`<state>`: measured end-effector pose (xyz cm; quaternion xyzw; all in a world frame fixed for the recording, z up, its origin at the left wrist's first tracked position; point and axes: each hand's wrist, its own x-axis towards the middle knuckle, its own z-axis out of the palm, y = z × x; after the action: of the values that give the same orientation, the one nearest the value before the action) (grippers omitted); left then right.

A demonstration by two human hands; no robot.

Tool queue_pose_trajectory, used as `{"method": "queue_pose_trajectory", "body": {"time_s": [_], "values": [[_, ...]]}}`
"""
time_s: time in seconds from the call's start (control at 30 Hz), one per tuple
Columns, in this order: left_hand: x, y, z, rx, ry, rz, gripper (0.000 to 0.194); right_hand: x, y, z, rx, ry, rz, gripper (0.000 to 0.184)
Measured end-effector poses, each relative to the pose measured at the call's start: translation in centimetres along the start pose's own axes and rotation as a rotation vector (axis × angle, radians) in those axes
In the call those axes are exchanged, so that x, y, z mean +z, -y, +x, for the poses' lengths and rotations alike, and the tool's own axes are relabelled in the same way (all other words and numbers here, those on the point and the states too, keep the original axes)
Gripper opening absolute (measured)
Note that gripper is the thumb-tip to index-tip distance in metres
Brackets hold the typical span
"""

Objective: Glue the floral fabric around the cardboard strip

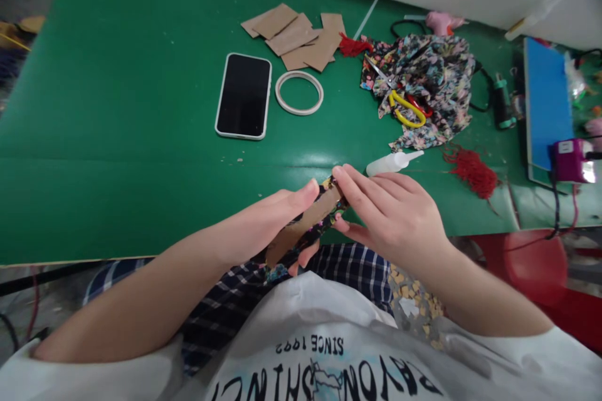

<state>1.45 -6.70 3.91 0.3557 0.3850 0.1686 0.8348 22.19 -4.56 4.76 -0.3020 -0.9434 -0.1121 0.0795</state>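
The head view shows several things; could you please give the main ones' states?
Cardboard strip: fabric-edged, held by left hand and right hand
Phone: face up, screen dark
Tape roll: lying flat
Scissors: lying on floral cloth
Floral cloth: crumpled
Bottle: lying on its side
Loose cardboard: overlapping

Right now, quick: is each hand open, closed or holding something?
Left hand: closed, holding the fabric-edged cardboard piece.
Right hand: closed on the far end of the same piece.

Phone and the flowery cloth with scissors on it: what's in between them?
In the head view, a ring of tape lies between the phone and the flowery cloth, with bare green table from tape to cloth.
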Motion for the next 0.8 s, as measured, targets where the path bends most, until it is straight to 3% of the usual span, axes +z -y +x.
{"method": "queue_pose_trajectory", "body": {"time_s": [0.13, 0.37, 0.47, 0.67, 0.8], "values": [[0.1, -0.1, 0.3, -0.035, -0.05, 0.002, 0.068, -0.6, 0.5, 0.2, -0.007, 0.093, -0.075, 0.053], [-0.6, 0.2, 1.3, -0.035, 0.017, 0.037, 0.067, -1.6, 1.2, 1.0, 0.0, 0.236, -0.107, 0.044], [-0.7, 0.2, 1.2, -0.004, -0.007, 0.046, 0.068, -1.5, 0.6, 1.0, 0.021, 0.199, 0.027, 0.046], [-0.6, 0.4, 0.7, 0.051, -0.064, 0.025, 0.077, -1.4, -0.4, 0.0, 0.202, 0.061, 0.561, 0.063], [-0.4, 0.3, 0.6, 0.056, -0.069, 0.021, 0.077, -0.7, 0.1, -0.5, 0.231, -0.031, 0.652, 0.065]]}}
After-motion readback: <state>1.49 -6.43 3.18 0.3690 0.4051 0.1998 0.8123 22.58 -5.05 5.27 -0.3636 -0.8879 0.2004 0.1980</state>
